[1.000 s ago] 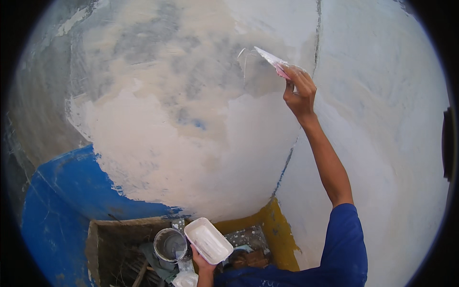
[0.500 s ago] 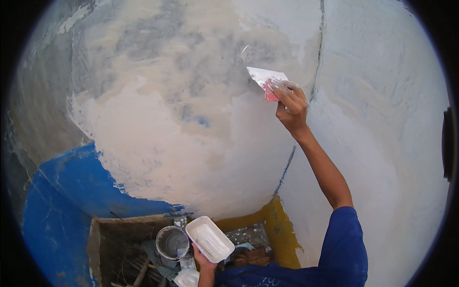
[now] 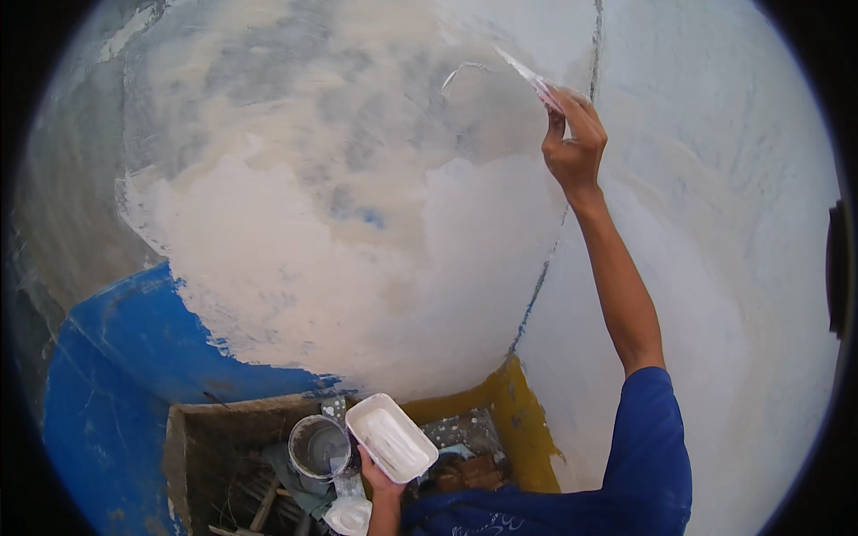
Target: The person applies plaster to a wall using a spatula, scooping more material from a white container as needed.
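High on the wall, my right hand grips a putty knife, its blade seen nearly edge-on and pointing up to the left. A thin curved ridge of wet putty marks the wall just left of the blade. Down low, my left hand holds a white rectangular tray by its near left side. Pale putty coats the tray's inside. The wall carries cream and white putty over grey patches.
A bucket of grey paste stands left of the tray, with a white plastic bag below it. Sticks and debris fill a box-like recess. A dark crack runs along the wall corner. Blue paint covers the lower left.
My right hand has moved up and slightly right, turning the putty knife edge-on. The putty ridge on the wall is longer. My left hand and the tray have barely shifted.
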`<state>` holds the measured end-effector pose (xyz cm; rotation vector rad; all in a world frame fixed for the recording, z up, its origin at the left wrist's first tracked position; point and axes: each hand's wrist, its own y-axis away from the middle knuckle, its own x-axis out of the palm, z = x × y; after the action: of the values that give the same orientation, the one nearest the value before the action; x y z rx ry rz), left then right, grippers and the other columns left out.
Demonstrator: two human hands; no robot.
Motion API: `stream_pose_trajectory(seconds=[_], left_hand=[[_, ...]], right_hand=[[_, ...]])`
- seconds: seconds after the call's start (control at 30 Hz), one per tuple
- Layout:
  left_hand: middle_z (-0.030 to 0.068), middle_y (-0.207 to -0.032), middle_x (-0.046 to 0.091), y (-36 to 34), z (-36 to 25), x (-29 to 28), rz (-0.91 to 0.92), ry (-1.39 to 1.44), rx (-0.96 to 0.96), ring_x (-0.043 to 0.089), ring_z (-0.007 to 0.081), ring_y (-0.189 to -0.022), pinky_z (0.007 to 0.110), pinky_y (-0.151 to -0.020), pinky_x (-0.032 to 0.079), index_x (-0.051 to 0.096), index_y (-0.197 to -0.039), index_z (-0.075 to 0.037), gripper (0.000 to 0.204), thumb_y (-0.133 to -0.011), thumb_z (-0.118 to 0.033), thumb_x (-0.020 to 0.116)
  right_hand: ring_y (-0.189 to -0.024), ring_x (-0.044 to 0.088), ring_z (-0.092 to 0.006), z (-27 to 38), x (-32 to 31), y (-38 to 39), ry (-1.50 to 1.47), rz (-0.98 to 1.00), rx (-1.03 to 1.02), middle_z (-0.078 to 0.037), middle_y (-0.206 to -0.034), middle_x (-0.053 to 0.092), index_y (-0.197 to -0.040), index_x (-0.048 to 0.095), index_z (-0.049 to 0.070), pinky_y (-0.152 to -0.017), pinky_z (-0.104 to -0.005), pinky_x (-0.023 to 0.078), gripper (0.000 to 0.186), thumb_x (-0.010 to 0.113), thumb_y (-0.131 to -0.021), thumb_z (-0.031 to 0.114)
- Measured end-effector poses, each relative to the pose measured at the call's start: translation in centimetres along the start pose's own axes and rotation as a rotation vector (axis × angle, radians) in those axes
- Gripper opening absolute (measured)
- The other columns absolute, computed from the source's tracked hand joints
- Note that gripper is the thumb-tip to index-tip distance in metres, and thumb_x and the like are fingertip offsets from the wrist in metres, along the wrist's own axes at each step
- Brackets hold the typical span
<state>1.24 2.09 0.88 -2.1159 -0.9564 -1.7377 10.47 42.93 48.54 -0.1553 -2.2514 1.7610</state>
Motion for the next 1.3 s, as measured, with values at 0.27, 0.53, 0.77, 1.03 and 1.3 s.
stream_pose_trajectory(seconds=[0.27,0.53,0.77,1.03,1.3], left_hand=[[0.0115,-0.146,0.052,0.4,0.5,0.6,-0.009,0.065,-0.044,0.053,0.0379,-0.129,0.060,-0.107,0.042,0.039,-0.151,-0.014,0.071,-0.099,-0.063,0.038],[0.0115,-0.146,0.051,0.2,0.4,0.6,-0.003,0.033,-0.031,0.053,0.0380,-0.129,0.060,-0.107,0.043,0.039,-0.151,-0.014,0.072,-0.099,-0.063,0.039],[0.0117,-0.145,0.052,0.5,0.8,0.9,-0.004,0.013,-0.025,0.054,0.0377,-0.128,0.059,-0.107,0.044,0.038,-0.151,-0.014,0.071,-0.099,-0.063,0.038],[0.0116,-0.145,0.052,0.3,1.0,0.5,-0.003,0.003,-0.036,0.054,0.0373,-0.129,0.059,-0.107,0.043,0.037,-0.152,-0.014,0.071,-0.100,-0.063,0.037],[0.0112,-0.147,0.051,0.6,1.3,0.8,0.019,0.027,-0.046,0.053,0.0371,-0.130,0.059,-0.109,0.042,0.038,-0.151,-0.014,0.070,-0.100,-0.062,0.038]], right_hand=[[-0.099,0.068,-0.0291,-2.4,1.7,-0.3,0.199,0.242,-0.121,-0.009,-0.101,0.074,-0.118,0.071,0.013,-0.085,-0.0390,0.055,0.052,0.063,-0.074,-0.013],[-0.108,0.066,-0.0251,4.5,-0.9,11.8,-0.031,0.447,-0.041,-0.006,-0.110,0.073,-0.113,0.073,0.013,-0.086,-0.0404,0.053,0.053,0.061,-0.068,-0.013],[-0.124,0.053,-0.0341,0.3,3.0,10.6,0.089,0.313,0.042,-0.011,-0.133,0.063,-0.127,0.069,0.013,-0.104,-0.0440,0.044,0.065,0.061,-0.069,-0.016],[-0.099,0.067,-0.0336,2.5,-1.3,8.2,-0.101,0.202,0.044,-0.014,-0.105,0.073,-0.116,0.073,0.009,-0.087,-0.0393,0.054,0.050,0.060,-0.074,-0.015],[-0.099,0.067,-0.0311,-5.0,0.2,-0.8,0.226,0.171,-0.030,-0.014,-0.105,0.073,-0.120,0.069,0.008,-0.084,-0.0391,0.055,0.044,0.063,-0.080,-0.009]])
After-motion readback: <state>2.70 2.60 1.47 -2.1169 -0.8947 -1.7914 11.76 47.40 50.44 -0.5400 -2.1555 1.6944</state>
